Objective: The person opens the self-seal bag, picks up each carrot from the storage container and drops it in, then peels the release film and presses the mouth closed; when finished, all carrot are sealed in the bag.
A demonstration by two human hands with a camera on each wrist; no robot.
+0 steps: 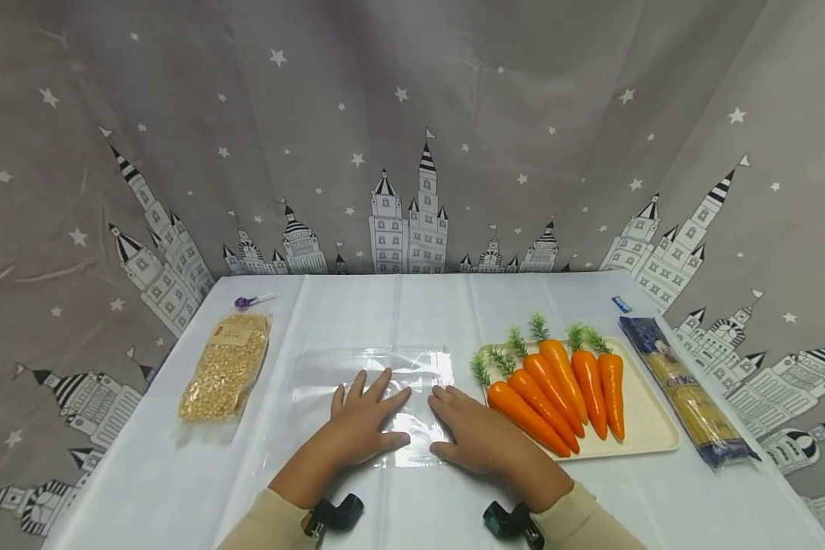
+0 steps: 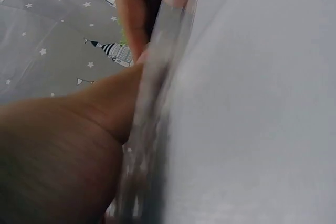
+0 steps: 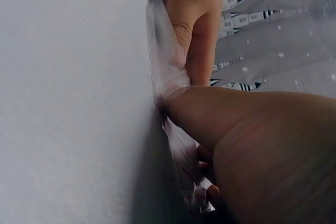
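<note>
Both palms flat, fingers spread: left hand [image 1: 360, 424] and right hand [image 1: 477, 435] pressing clear plastic bag [image 1: 371, 382] onto bench [image 1: 144, 489], probably smoothing it; carrots [image 1: 557, 389] just right.

Head camera high above the counter [image 1: 179, 473], facing forward and down, taking in both hands from afar, each wrist camera pressed very close beside its own hand, level with the counter, all three sharing the clear plastic bag [image 1: 371, 374].
</note>
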